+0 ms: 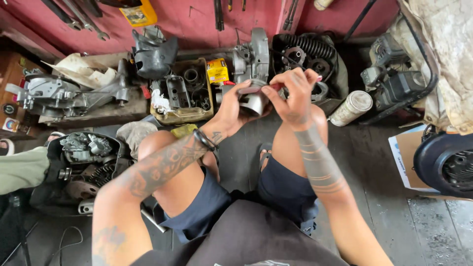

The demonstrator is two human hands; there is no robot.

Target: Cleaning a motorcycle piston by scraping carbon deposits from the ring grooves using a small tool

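Piston, grey metal, held above knees, in front of seated person. Left hand closed around piston from below and left side. Right hand pinched shut on red-handled tool, tip touching piston top edge. Black band on left wrist. Beyond hands, on floor: cardboard tray of small engine parts, yellow box beside it, engine casing upright just behind. Finned black cylinder to right. Paper-wrapped roll near right knee. Wrenches hang on red wall.
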